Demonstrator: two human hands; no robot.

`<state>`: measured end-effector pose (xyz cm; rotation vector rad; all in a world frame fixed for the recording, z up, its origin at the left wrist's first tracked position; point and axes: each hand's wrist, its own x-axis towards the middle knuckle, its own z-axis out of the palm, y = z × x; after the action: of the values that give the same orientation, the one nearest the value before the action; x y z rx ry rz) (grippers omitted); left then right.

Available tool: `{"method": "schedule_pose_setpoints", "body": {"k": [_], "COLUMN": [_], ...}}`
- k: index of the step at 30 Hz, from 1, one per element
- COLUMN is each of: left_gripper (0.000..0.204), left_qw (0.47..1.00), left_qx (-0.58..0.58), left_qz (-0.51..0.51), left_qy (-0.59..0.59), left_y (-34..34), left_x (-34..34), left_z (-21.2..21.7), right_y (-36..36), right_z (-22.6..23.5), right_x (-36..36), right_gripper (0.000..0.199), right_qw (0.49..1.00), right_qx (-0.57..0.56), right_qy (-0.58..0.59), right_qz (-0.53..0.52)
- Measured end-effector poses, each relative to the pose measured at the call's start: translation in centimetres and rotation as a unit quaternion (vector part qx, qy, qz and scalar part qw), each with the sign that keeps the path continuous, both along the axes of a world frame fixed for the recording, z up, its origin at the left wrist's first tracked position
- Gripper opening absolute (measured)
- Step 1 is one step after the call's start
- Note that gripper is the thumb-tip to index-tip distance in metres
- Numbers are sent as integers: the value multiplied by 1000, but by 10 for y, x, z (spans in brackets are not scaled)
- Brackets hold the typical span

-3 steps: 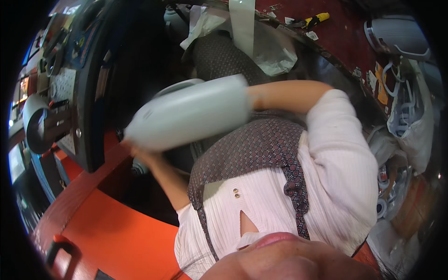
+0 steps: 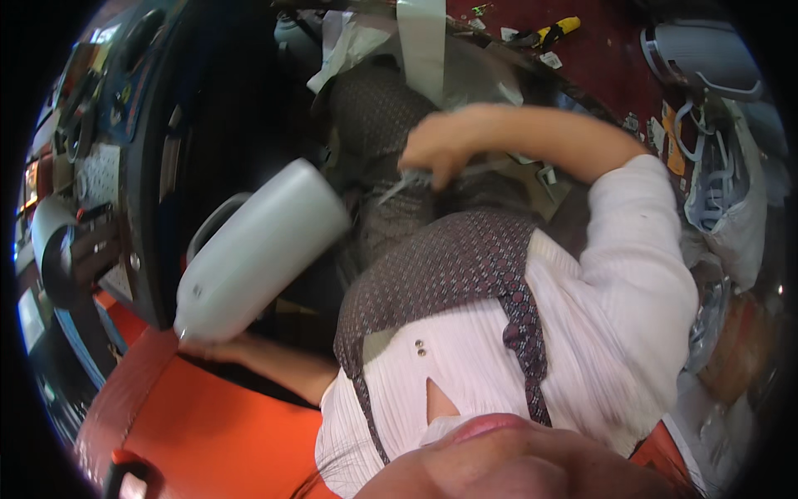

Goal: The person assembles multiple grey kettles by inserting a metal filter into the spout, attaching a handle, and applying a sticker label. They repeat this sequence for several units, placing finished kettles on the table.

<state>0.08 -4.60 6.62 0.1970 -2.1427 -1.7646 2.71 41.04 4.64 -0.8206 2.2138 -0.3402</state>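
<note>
The left hand [image 2: 204,348] grips the narrow end of a white jug [image 2: 262,249]; the right hand [image 2: 440,150] pinches thin pale strips [image 2: 399,185] over the lap.

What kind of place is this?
Probably a cluttered workshop or repair stall. A yellow-handled tool lies on the red floor, bags and oddments pile at one side, and a dark panel of gear stands by an orange surface.
</note>
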Motion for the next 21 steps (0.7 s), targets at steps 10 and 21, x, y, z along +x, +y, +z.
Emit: {"method": "schedule_pose_setpoints", "body": {"k": [10, 21], "left_gripper": [42, 44], "left_qw": [932, 883], "left_qx": [-261, -278], "left_qz": [-237, -372], "left_qy": [88, 68], "left_y": [79, 126], "left_x": [-25, -24], "left_z": [-29, -14], "right_y": [108, 154], "right_z": [-8, -294], "right_x": [30, 31], "right_gripper": [16, 30], "right_qw": [815, 809], "right_qx": [-95, -78], "right_qy": [463, 235], "right_qz": [-335, -533]}}
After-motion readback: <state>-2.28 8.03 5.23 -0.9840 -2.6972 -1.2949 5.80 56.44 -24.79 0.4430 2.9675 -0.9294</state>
